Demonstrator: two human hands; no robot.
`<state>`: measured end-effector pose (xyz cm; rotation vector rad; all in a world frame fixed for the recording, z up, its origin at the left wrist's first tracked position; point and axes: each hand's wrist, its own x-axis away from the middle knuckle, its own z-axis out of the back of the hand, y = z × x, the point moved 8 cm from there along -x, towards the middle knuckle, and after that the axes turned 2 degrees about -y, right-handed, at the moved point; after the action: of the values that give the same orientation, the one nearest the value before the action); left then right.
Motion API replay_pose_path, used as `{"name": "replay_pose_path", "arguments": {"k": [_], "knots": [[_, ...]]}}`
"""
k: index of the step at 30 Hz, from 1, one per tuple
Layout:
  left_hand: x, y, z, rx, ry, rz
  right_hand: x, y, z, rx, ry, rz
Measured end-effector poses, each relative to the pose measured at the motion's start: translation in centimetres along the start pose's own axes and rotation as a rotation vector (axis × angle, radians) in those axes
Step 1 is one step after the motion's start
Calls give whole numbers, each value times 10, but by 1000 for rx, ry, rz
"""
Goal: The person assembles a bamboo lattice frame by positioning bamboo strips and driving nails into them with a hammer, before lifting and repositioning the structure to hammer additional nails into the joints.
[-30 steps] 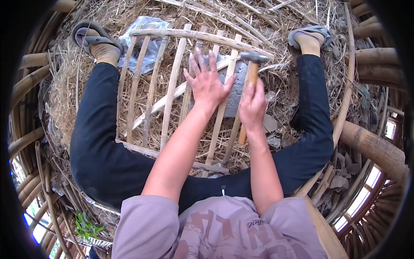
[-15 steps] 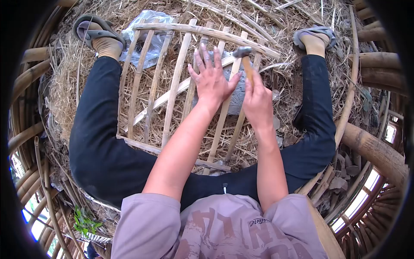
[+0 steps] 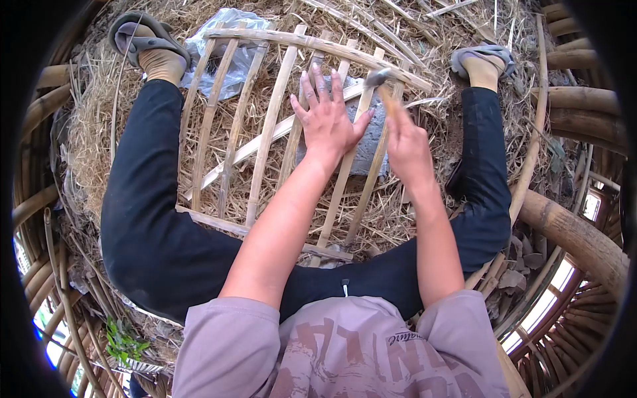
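A lattice of split bamboo slats [image 3: 268,136] lies between my legs on the straw. My left hand [image 3: 326,126] rests on its slats with fingers spread and thumb pointing right. My right hand [image 3: 408,149] grips the wooden handle of a hammer [image 3: 389,101], slightly blurred. The metal head hovers near the slats below the lattice's curved top strip; I cannot tell whether it touches them. Beneath the right-hand slats sits a grey block [image 3: 377,142], partly covered by them and by my left hand.
Dry straw covers the ground. A clear plastic bag [image 3: 229,83] lies under the lattice's upper left corner. My sandalled feet are at both sides. A thick bamboo pole [image 3: 570,232] runs along the right, and bamboo walling curves around. Green leaves [image 3: 125,341] show at lower left.
My right hand has shifted right, and the hammer head has moved slightly up and right. My left hand stays spread in nearly the same place on the slats.
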<state>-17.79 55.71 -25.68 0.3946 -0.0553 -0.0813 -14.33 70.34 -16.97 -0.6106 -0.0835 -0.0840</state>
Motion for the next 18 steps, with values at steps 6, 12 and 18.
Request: {"name": "replay_pose_path", "arguments": {"k": [6,12,18], "knots": [[-2,0,3,1,10,0,5,-34,28,-117,93,58],[-3,0,3,5,-3,6,-9,-20,22,-42,38,150],[-3,-1,-2,-22,15,0,-9,1,9,43,-121,58]]}}
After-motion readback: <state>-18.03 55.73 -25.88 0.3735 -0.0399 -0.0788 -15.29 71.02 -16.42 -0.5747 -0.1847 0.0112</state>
